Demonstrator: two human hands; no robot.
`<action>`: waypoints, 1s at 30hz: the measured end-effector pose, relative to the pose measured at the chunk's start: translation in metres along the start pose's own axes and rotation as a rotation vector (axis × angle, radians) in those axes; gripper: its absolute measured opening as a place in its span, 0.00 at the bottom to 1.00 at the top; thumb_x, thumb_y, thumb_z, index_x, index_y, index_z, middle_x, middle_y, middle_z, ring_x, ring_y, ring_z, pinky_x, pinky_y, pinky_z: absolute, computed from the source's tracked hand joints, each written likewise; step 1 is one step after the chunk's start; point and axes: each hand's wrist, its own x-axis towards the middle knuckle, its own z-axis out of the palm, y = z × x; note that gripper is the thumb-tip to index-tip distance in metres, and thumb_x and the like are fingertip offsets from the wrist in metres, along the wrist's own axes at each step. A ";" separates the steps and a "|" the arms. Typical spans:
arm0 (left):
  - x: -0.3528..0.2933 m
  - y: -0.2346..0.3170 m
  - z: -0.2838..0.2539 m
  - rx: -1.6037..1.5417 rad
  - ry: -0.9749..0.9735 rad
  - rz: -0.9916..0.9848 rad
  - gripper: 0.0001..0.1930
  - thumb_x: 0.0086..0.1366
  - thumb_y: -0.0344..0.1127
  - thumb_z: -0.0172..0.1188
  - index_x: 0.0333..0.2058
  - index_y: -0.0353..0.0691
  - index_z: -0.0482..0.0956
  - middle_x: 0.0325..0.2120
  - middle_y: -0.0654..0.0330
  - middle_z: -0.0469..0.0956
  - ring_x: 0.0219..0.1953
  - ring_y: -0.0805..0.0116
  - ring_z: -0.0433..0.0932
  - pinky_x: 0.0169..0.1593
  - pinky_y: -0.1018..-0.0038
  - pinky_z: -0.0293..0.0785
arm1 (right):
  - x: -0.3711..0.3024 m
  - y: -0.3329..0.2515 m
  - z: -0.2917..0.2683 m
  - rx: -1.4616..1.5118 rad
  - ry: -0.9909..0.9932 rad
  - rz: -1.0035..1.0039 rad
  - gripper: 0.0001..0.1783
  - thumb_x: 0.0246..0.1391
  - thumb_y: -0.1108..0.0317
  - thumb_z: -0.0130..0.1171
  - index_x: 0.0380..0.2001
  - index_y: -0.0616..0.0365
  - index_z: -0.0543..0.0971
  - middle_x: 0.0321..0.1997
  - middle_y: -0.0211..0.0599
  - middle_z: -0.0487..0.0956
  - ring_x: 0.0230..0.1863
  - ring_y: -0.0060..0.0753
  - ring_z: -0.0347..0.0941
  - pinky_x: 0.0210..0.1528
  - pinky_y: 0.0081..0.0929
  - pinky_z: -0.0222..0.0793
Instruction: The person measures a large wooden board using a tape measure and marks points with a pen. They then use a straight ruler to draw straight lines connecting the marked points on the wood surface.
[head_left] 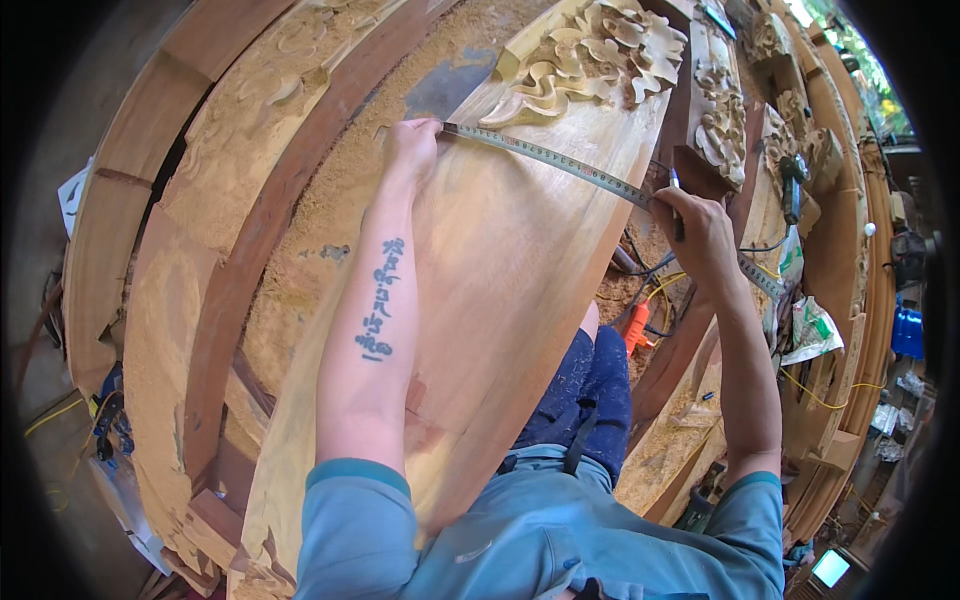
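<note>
A steel tape measure is stretched across a smooth wooden board, just below a carved leafy relief at its far end. My left hand is closed on one end of the tape at the board's left edge. Beyond the right edge, my right hand grips the tape and also holds a slim pen, its pale tip pointing up. More of the blade runs on past this hand to the lower right. The tape's case cannot be made out.
Sawdust covers the bench to the left, beside long reddish beams. More carved panels stand at the right. An orange plug with cables, a dark power tool and a plastic bag lie on that side.
</note>
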 end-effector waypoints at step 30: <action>-0.019 0.023 -0.008 0.033 -0.046 -0.045 0.20 0.61 0.46 0.71 0.37 0.30 0.89 0.30 0.54 0.87 0.32 0.70 0.82 0.40 0.73 0.75 | 0.022 0.015 0.021 0.023 -0.055 -0.071 0.11 0.51 0.75 0.62 0.40 0.55 0.82 0.31 0.48 0.81 0.35 0.56 0.79 0.37 0.46 0.73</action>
